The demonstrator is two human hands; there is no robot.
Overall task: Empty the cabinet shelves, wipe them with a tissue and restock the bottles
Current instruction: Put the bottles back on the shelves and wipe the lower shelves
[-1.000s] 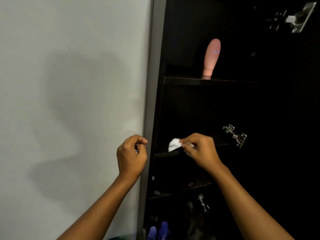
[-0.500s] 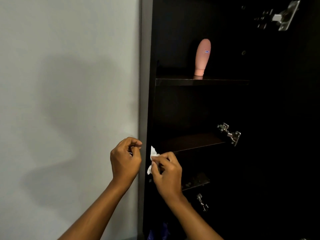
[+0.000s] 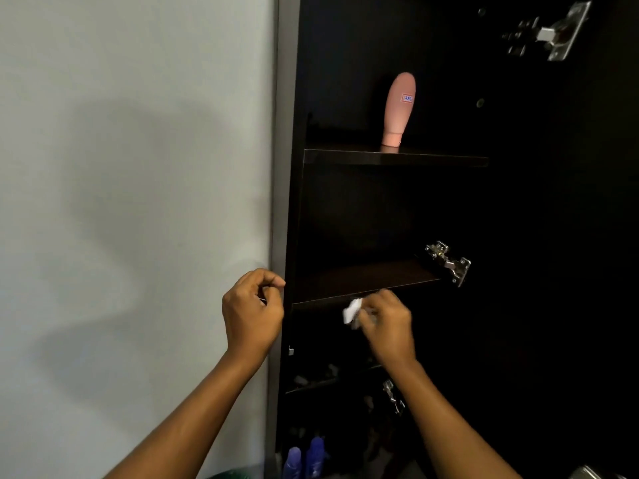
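A tall dark cabinet [image 3: 518, 236] is seen with its door open, beside a pale wall [image 3: 121, 167]. A small white tissue [image 3: 351, 310] is pinched in the grip of the right hand [image 3: 389, 328]. The fingers are curled round it. The tissue is held at the front edge of the middle shelf [image 3: 363, 281], just under it. Whether the edge is touched by the tissue cannot be told, as that part is blurred.

The left hand [image 3: 252, 314] is held up at the left side of the cabinet, right by its frame. Its grip is closed, with the fingers curled in and the thumb tip laid against the first finger. Nothing can be clearly seen in it.

One pink bottle [image 3: 397, 108] is left on the top shelf [image 3: 394, 158]. It is stood upright on its cap, near the middle of the shelf. Nothing is seen on the middle shelf.

A shiny metal hinge [image 3: 447, 262] is fixed at the right end of the middle shelf. Another hinge [image 3: 553, 29] is seen high up on the right. A few small dark things are seen on the lower shelf [image 3: 328, 383], but they cannot be made out. Two blue bottles [image 3: 304, 459] are stood at the very bottom of the cabinet, close together.
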